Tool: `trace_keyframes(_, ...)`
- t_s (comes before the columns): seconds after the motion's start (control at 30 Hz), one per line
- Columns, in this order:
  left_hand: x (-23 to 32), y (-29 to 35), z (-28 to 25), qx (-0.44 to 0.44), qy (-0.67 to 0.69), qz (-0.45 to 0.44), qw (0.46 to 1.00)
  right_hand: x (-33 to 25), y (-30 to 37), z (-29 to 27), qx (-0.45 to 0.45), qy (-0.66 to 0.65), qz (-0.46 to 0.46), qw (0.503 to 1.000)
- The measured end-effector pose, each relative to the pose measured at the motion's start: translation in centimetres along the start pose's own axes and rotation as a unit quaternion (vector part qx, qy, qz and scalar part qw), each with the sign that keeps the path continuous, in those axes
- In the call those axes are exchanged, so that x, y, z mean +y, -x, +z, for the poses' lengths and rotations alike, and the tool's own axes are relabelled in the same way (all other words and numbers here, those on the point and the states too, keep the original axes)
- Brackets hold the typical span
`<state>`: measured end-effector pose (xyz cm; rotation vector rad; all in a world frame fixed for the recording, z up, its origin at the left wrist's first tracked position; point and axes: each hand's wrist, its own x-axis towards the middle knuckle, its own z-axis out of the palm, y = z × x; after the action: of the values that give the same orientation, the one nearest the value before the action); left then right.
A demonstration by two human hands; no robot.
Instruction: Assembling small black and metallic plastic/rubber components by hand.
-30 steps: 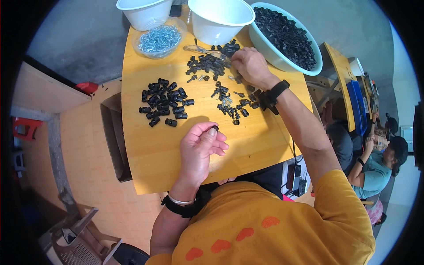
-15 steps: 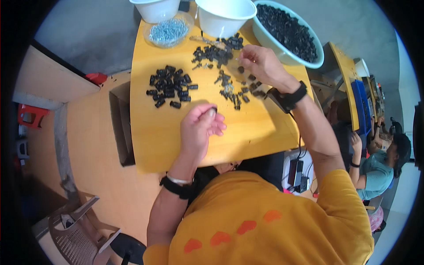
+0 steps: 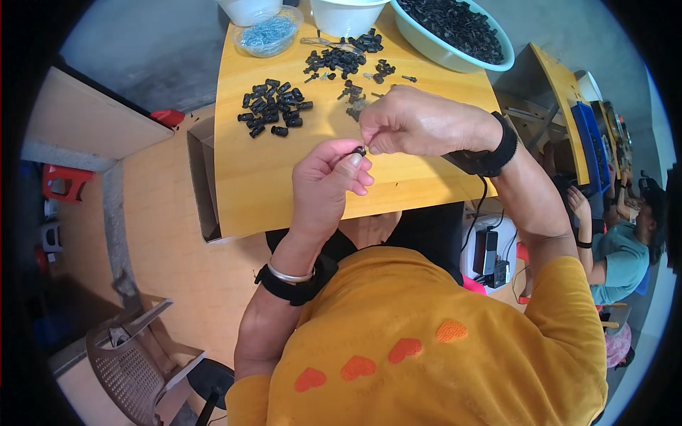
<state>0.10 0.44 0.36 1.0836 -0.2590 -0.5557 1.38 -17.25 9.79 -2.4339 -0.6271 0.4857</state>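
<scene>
Over the near part of the yellow table (image 3: 284, 192), my left hand (image 3: 327, 181) pinches a small black plastic piece (image 3: 359, 150) between thumb and fingers. My right hand (image 3: 419, 124) meets it there, its fingertips closed against the end of the piece. Whatever the right fingers hold is too small to make out. Left of the hands lies a pile of short black cylindrical parts (image 3: 270, 106). Beyond them are smaller black pieces (image 3: 337, 62), and a few bits with metal ends (image 3: 355, 106) lie partly behind my right hand.
At the far edge stand a clear bowl of silvery screws or pins (image 3: 266, 34), two white tubs (image 3: 348, 18) and a pale green basin of black parts (image 3: 455, 35). Tweezers (image 3: 330, 44) lie near the tubs. A co-worker (image 3: 618, 255) sits at another table on the right.
My right hand has come from the scattered small parts toward me and left, and now meets my left hand at the black piece. The view has shifted slightly.
</scene>
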Motion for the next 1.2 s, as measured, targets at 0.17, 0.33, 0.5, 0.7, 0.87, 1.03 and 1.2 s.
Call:
trace_keyframes(0.17, -0.3, 0.7, -0.2, -0.008, -0.049, 0.019, 0.999, -0.7, -0.2, 0.3, -0.041, 0.009, 0.013, 0.999)
trace_keyframes(0.33, 0.3, 0.8, -0.5, -0.012, -0.024, 0.002, 1.000, 1.1, -0.1, 1.2, -0.031, -0.129, 0.036, 0.991)
trace_keyframes(0.5, 0.2, 0.9, -0.7, 0.002, -0.020, -0.061, 0.998, 2.1, 0.1, 3.7, 0.033, -0.328, 0.072, 0.941)
trace_keyframes(0.7, 0.0, 0.6, -0.7, 0.008, -0.027, -0.082, 0.996, 2.0, 0.4, 5.2, 0.103, -0.378, 0.090, 0.916)
trace_keyframes(0.87, -0.4, 0.5, -0.5, 0.019, -0.002, -0.092, 0.996, 2.8, 0.4, 6.2, 0.115, -0.377, 0.072, 0.916)
trace_keyframes(1.03, -0.1, 0.1, -0.3, 0.024, -0.012, -0.097, 0.995, 2.5, 0.5, 7.8, 0.160, -0.550, 0.124, 0.811)
trace_keyframes(1.2, -0.2, 0.2, -0.1, 0.006, -0.032, -0.089, 0.996, 1.7, 0.8, 9.3, 0.230, -0.545, 0.117, 0.798)
